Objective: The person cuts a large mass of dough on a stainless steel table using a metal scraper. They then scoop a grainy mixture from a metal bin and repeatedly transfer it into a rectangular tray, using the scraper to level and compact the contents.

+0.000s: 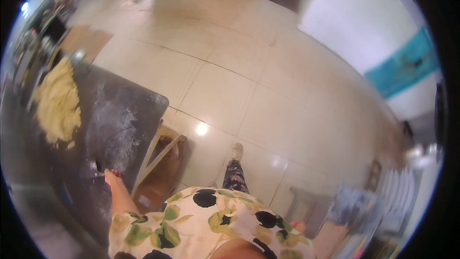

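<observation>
At lower left, a flat silvery metal tool (91, 168) sat just left of my curled left hand (113, 176). Whether gripped, I couldn't tell.

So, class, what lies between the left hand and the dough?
In the head view: a metal tool by the left hand, then dark tabletop, with a crumb just short of the dough.

My dark grey, flat worktop (146, 104) appears smooth; the yellow, irregular doughy heap (60, 103), rough, matt; the beige, square floor tiles (230, 98), glossy; my floral shirt (191, 225), cloth.
</observation>
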Available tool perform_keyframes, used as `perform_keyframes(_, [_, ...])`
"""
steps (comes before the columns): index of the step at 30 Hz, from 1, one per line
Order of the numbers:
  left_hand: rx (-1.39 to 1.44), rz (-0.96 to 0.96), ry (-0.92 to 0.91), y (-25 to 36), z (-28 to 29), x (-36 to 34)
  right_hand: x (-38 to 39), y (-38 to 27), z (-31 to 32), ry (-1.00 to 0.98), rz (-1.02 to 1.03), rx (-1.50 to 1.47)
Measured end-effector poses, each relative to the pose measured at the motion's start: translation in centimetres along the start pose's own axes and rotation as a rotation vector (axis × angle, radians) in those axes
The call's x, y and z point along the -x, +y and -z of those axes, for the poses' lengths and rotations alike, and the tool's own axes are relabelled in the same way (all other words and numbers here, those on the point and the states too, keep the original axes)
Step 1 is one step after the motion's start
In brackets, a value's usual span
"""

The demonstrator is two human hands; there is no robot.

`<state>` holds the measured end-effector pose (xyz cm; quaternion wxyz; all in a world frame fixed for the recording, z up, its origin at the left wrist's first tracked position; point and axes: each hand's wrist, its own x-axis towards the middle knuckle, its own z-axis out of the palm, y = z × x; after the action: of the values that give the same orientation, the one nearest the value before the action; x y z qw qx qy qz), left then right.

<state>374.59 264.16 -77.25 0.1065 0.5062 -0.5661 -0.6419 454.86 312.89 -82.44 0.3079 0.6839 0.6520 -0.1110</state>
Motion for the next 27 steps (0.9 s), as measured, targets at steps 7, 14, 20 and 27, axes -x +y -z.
perform_keyframes(7, [0.187,-0.02,0.06,-2.2,-14.2,4.7,-21.2,-31.0,16.2,-0.39,0.153,-0.591])
perform_keyframes(14, [0.23,-0.017,0.063,-1.0,-26.4,7.6,-35.4,-67.7,43.2,-0.165,0.397,-0.818])
perform_keyframes(20, [0.375,0.003,0.14,2.4,-35.2,7.2,-30.6,-103.2,53.6,-0.254,0.755,-0.66])
perform_keyframes(27, [0.506,-0.077,0.308,13.3,-46.8,6.5,-15.6,-127.9,54.4,-0.544,1.223,0.056])
